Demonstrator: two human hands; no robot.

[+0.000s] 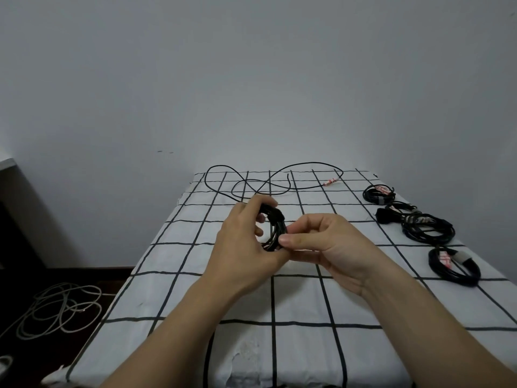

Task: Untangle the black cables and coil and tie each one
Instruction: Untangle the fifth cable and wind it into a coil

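Both forearms reach in over the near edge of the table (195, 289), which is covered with a white cloth checked in black lines. Above the middle of the surface the two hands meet on a small coiled black cable (275, 228). The left hand (243, 247) has its fingers and thumb curled round the left side of the coil. The right hand (333, 247) pinches the coil's right side between thumb and bent forefinger, its other fingers folded in. The coil is held clear of the cloth.

Along the right edge lie bundled black cables: the nearest coil (461, 277) with a red-and-white tag, then a larger coil (428, 239), a small bundle (384, 214) touching it, and a far coil (375, 196) near the far right corner.

Along the far edge a loose black cable (313, 163) sprawls in wide crossing loops.

On the dark floor left of the table lies a loose grey cable (61, 306). A plain pale wall (251, 79) rises behind.
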